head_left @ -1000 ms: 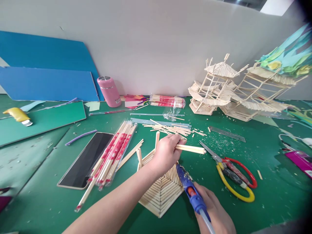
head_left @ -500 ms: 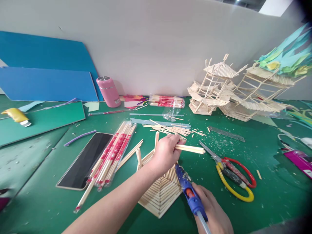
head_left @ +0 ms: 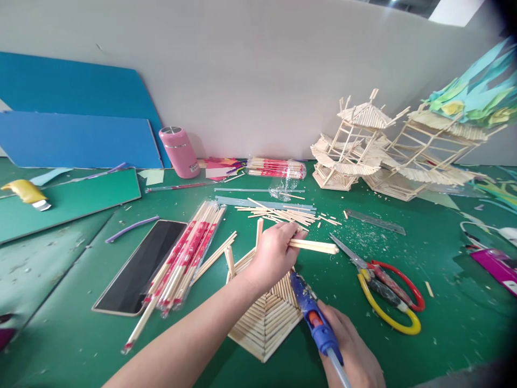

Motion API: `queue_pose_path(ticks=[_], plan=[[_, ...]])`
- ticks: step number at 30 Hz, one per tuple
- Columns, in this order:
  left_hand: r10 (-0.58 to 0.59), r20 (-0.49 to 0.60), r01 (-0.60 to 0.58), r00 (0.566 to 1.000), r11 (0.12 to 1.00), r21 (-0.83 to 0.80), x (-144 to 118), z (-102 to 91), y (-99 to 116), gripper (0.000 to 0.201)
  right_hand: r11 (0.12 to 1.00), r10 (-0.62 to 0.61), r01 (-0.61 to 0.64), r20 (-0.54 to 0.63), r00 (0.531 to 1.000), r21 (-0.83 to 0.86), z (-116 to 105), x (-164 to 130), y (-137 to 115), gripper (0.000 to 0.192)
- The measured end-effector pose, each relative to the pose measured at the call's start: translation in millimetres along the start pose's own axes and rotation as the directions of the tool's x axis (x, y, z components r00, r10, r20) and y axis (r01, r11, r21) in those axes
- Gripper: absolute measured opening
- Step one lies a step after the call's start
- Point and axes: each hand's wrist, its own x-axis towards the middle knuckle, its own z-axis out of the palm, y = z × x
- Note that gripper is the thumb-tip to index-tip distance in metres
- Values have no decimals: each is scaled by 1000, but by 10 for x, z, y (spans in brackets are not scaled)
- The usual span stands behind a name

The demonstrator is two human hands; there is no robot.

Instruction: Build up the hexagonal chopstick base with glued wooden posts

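Note:
My left hand (head_left: 277, 248) is closed on a pair of wooden chopsticks (head_left: 315, 246) above a hexagonal panel of glued sticks (head_left: 262, 326). The chopsticks point to the right out of my fist. Short upright posts (head_left: 230, 261) rise from the panel's far left part, and my wrist and forearm cover much of its middle. In my right hand (head_left: 353, 350) is a blue hot glue gun (head_left: 319, 323), its nozzle at the panel's right edge, close below the left hand. A clear glue stick comes out of the gun's back end.
Scissors (head_left: 388, 293) with red and yellow handles lie right of the glue gun. Bagged chopsticks (head_left: 186, 258) overlap a phone (head_left: 139, 269) on the left. Loose sticks (head_left: 278, 212) lie beyond my hands. Stick-built pavilions (head_left: 347, 145) and a pink flask (head_left: 180, 152) stand by the wall.
The chopsticks in my left hand have shifted very slightly left. My right hand and the glue gun have hardly moved.

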Motion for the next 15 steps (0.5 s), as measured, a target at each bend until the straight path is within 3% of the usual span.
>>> queue_pose_path(ticks=[4,10,15], plan=[[-5,-10,5,1000,1000,-2,3,3,-2,28,995,76,-77,11,997,62,-1,9,-36,40],[-4,-11,4,1000,1000,3,-1,2,2,28,995,-103,103,10,995,14,-24,29,47,41],[3,-13,-3,1000,1000,11,-4,1,10,28,993,-108,107,21,994,46,-62,60,78,43]])
